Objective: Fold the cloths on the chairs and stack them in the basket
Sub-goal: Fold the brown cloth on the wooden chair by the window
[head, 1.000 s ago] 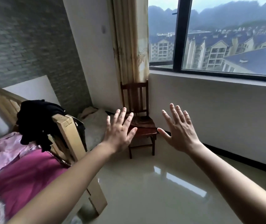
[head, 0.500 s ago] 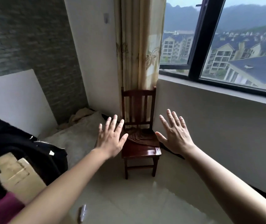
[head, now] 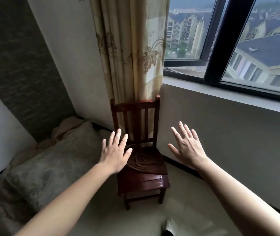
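Nothing is folded yet, I judge: my left hand (head: 114, 155) and right hand (head: 187, 147) hover spread and empty either side of the brown cloth (head: 146, 161) crumpled on the chair (head: 142, 183), basket out of view.

The left grip (head: 115, 154) and the right grip (head: 188, 149) are a person's bare hands, with slim fingers (head: 184, 132) and short nails. The left forearm (head: 64, 198) and the right forearm (head: 238, 193) are bare as well, uncovered as far as the lower edge of the view.
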Demonstrator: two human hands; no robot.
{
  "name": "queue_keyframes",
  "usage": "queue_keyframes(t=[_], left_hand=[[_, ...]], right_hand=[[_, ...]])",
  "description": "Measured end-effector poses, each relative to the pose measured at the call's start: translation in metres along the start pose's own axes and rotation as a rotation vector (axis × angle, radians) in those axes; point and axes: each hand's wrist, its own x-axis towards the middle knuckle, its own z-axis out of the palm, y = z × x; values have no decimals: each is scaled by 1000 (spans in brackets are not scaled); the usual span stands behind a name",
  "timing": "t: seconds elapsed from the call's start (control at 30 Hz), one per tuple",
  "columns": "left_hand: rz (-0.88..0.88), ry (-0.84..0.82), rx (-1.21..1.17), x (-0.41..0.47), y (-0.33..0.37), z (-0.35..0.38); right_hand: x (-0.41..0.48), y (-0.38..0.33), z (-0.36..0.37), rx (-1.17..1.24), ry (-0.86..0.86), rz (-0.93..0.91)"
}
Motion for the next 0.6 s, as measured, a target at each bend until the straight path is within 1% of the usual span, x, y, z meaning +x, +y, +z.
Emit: queue_keyframes(t=[0.07,0.17,0.23,0.27,0.4,0.5,0.6], left_hand=[[-35,-20,-12,44,2,23],[-110,-122,-25,107,11,57],[-127,-216,-11,139,18,75],[-133,-237,-7,154,19,85],[-135,-310,5,217,26,122],[-110,-393,-15,245,32,152],[-78,-408,-32,277,27,190]], right_hand=[[42,23,28,5,-42,-7],[102,63,69,20,-136,19],[133,87,91,26,-223,18],[149,98,104,26,-260,19],[205,135,151,26,-400,68],[230,148,184,44,-477,90],[243,150,223,101,-568,164]])
